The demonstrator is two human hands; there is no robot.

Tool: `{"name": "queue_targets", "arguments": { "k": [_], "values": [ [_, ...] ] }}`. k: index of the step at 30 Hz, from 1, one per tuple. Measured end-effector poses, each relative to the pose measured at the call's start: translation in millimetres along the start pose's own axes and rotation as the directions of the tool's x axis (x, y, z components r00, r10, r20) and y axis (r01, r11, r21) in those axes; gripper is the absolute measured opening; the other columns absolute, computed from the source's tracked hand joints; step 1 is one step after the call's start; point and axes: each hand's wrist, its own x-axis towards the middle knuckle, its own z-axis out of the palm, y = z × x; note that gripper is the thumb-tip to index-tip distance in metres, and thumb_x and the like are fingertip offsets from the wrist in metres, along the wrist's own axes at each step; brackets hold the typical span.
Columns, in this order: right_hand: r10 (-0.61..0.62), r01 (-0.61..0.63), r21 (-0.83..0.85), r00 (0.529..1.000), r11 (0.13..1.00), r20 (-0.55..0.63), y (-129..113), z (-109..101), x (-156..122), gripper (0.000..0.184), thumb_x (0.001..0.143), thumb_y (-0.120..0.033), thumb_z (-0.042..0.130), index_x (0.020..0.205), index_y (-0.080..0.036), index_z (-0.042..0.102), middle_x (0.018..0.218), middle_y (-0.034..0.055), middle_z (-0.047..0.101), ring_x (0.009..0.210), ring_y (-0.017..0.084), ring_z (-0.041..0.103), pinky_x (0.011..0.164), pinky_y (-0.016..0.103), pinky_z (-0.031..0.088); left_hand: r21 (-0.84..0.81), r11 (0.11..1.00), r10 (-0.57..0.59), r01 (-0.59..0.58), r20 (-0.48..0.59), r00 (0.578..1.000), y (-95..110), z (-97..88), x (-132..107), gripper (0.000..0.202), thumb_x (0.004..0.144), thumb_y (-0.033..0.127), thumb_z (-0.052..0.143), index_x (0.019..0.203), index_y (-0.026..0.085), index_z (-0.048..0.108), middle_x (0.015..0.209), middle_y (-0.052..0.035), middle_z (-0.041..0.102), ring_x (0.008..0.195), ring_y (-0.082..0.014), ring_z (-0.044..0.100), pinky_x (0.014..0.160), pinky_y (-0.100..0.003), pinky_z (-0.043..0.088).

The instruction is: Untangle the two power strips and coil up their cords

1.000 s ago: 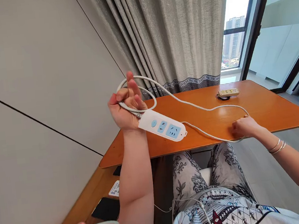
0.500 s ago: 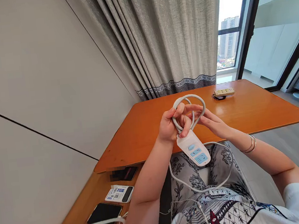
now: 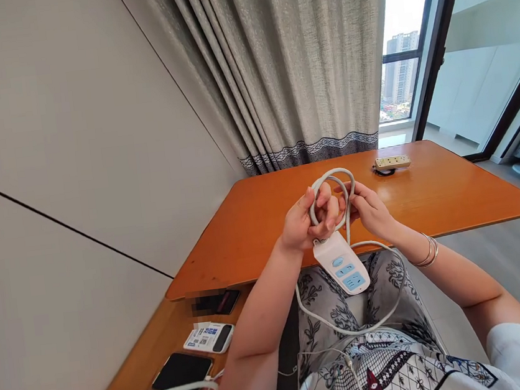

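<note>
A white power strip point(image 3: 342, 264) with blue sockets hangs over my lap, just in front of the orange table point(image 3: 438, 193). My left hand point(image 3: 307, 223) is closed round its upper end and round a small coil of its white cable point(image 3: 333, 181). My right hand point(image 3: 368, 207) is closed on the cable at the right side of that coil, close against the left hand. The rest of the cable droops in a long loop point(image 3: 350, 330) down across my lap.
A second, beige power strip point(image 3: 393, 162) lies at the table's far side near the grey curtain point(image 3: 301, 59). On the lower wooden shelf at left lie a black phone point(image 3: 181, 370) and a white card point(image 3: 209, 337). Wall at left, window at right.
My left hand came down and right from beside the wall to the table's front edge. My right hand left the tabletop and joined it. The cable, stretched across the table before, is now coiled between them.
</note>
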Motion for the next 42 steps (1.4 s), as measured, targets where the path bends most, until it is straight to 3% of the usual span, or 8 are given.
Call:
{"name": "queue_targets", "arguments": {
  "k": [10,14,17,21,27,31,36,42],
  "values": [
    [-0.098,0.106,-0.260,0.994,0.960,0.044,-13.6,-23.1,-4.1,0.031,0.096,-0.046,0.046,0.112,-0.020,0.051,0.059,-0.0076,0.050,0.044,0.007,0.037,0.045,0.020,0.031,-0.047,0.997,0.056,-0.059,-0.048,0.997,7.9,-2.2,-17.1,0.044,0.101,0.049,0.032,0.067,0.021,0.026,0.068,-0.0030,0.063,0.026,0.0012,0.013,0.025,-0.016,0.013],
    [-0.128,0.200,-0.553,0.978,0.809,0.166,0.1,-9.8,-13.1,0.032,0.099,-0.036,0.041,0.122,-0.018,0.054,0.066,-0.0031,0.051,0.058,0.012,0.047,0.060,0.025,0.039,0.067,0.973,0.228,-0.220,-0.138,0.964,7.2,3.8,-12.1,0.046,0.098,0.052,0.039,0.065,0.020,0.030,0.100,-0.0111,0.072,0.040,-0.0062,0.048,0.035,-0.022,0.041],
    [0.013,0.205,-0.665,0.952,0.718,0.307,7.2,-2.7,-24.0,0.038,0.098,-0.025,0.040,0.134,-0.017,0.046,0.078,0.0028,0.061,0.067,0.017,0.055,0.067,0.029,0.043,0.247,0.908,0.384,-0.338,-0.166,0.908,9.3,8.3,-5.3,0.048,0.093,0.057,0.045,0.064,0.020,0.038,0.126,-0.0110,0.066,0.090,-0.0221,0.070,0.073,-0.039,0.060],
    [0.128,0.188,-0.720,0.924,0.668,0.360,5.8,-10.9,-35.9,0.041,0.097,-0.021,0.039,0.138,-0.017,0.042,0.092,0.0083,0.066,0.079,0.021,0.062,0.073,0.031,0.045,0.426,0.824,0.439,-0.374,-0.062,0.896,9.9,6.4,-1.8,0.050,0.088,0.060,0.051,0.061,0.020,0.039,0.138,-0.0101,0.060,0.136,-0.0337,0.049,0.106,-0.057,0.044],
    [0.227,0.073,-0.690,0.915,0.720,0.334,5.7,-26.4,-52.8,0.042,0.099,-0.020,0.035,0.141,-0.014,0.032,0.087,0.0039,0.061,0.062,0.014,0.059,0.063,0.026,0.047,0.612,0.618,0.630,-0.494,-0.010,0.776,9.3,-13.0,6.2,0.055,0.084,0.067,0.054,0.059,0.021,0.037,0.131,-0.0074,0.062,0.146,-0.0306,0.035,0.121,-0.055,0.024],
    [0.075,0.187,-0.872,0.966,0.453,0.246,0.4,-27.9,-60.6,0.036,0.099,-0.018,0.037,0.134,-0.017,0.046,0.095,0.0073,0.062,0.071,0.015,0.058,0.065,0.026,0.045,0.700,0.518,0.666,-0.491,0.030,0.745,6.1,-23.0,12.2,0.052,0.084,0.065,0.057,0.059,0.022,0.045,0.131,-0.0083,0.063,0.144,-0.0274,0.037,0.123,-0.049,0.023],
    [-0.114,0.360,-0.933,0.926,-0.020,0.360,-29.7,-22.3,-60.4,0.046,0.096,-0.013,0.036,0.139,-0.019,0.051,0.091,0.0072,0.059,0.058,0.012,0.048,0.050,0.026,0.031,0.631,0.640,0.599,-0.438,-0.052,0.799,0.9,-19.9,14.1,0.045,0.083,0.056,0.066,0.063,0.019,0.052,0.137,-0.0118,0.060,0.133,-0.0292,0.051,0.111,-0.045,0.038],
    [-0.212,0.565,-0.822,0.796,-0.079,0.567,-68.6,-27.6,-41.4,0.038,0.100,-0.016,0.038,0.129,-0.026,0.060,0.083,0.0036,0.057,0.056,0.011,0.038,0.048,0.028,0.024,0.427,0.883,0.271,-0.195,-0.126,0.954,0.5,-12.5,11.4,0.044,0.078,0.054,0.073,0.067,0.015,0.053,0.122,-0.0133,0.066,0.083,-0.0178,0.072,0.078,-0.030,0.055]
  ]
}}
